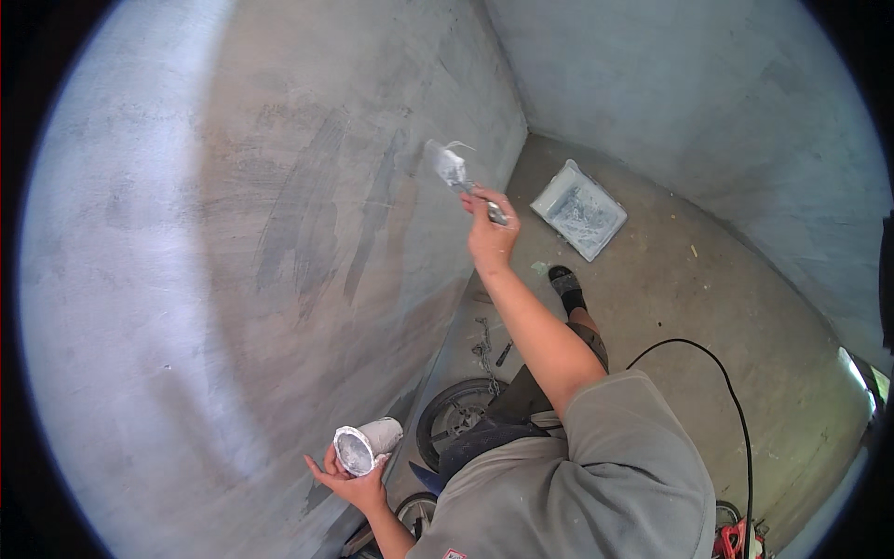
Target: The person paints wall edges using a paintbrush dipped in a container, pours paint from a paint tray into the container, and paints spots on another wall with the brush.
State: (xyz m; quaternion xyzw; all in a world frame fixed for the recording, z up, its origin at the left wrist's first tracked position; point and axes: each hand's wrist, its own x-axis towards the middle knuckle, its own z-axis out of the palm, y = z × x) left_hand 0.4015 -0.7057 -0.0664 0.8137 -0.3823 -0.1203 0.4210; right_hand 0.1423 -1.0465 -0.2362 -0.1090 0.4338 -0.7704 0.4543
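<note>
My right hand [492,228] is closed around the handle of a paintbrush [453,170], its bristles coated in white and slightly blurred. The bristle end is close to the grey wall [251,307] on the left; whether it touches, I cannot tell. Darker streaks [321,219] mark the wall to the left of the brush. Low at the left, my left hand [356,486] grips a white, paint-smeared cup [380,436] from below. The cup lies tilted with its mouth toward the wall, and greyish-white residue coats its inside.
A white paint tray [582,214] sits on the concrete floor near the corner. My sandaled foot [565,282] stands below it. Beside my leg are a wheel [452,424] and a metal chain [482,349]. A black cable [740,410] curves toward a red object [736,540] at lower right.
</note>
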